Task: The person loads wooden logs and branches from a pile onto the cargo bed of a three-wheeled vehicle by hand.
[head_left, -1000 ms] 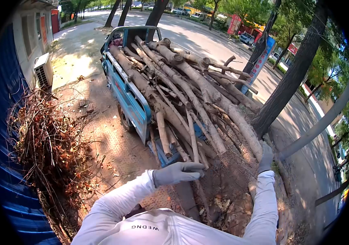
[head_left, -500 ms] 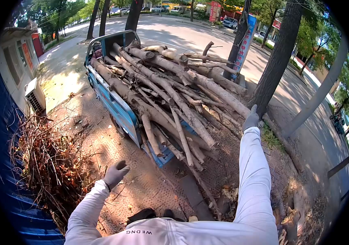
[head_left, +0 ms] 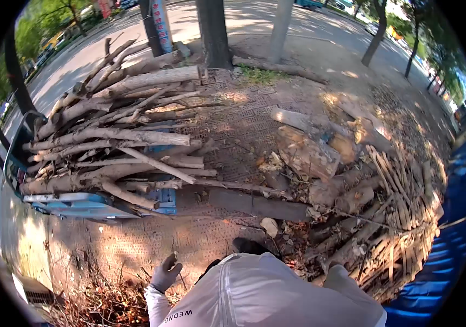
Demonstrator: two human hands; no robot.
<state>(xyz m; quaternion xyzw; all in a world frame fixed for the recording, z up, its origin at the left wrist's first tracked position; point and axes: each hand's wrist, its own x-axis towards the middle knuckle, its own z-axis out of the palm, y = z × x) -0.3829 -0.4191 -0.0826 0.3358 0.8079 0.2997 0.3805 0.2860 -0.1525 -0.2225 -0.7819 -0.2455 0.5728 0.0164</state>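
Note:
My left hand (head_left: 166, 272), in a grey glove, hangs at the lower left with its fingers apart and nothing in it. Beneath it lies a heap of thin dry twigs (head_left: 102, 300). At the lower right, my right hand (head_left: 337, 269) is low beside the stacked wood pile (head_left: 372, 240); its fingers are hidden, so a hold cannot be made out. Long cut logs and branches (head_left: 140, 136) fill a blue cargo truck bed (head_left: 80, 204) on the left, their ends sticking out over the open back.
Thick cut logs (head_left: 309, 152) lie on the ground right of the middle. A flat dark plank (head_left: 257, 204) lies between the truck and the pile. Tree trunks (head_left: 214, 32) stand along the road at the back. A blue corrugated sheet (head_left: 434, 278) borders the right side.
My view has swung right, away from the truck and toward the stacked wood. My right hand has left the log at the truck and dropped beside the pile. The left hand stays low and empty.

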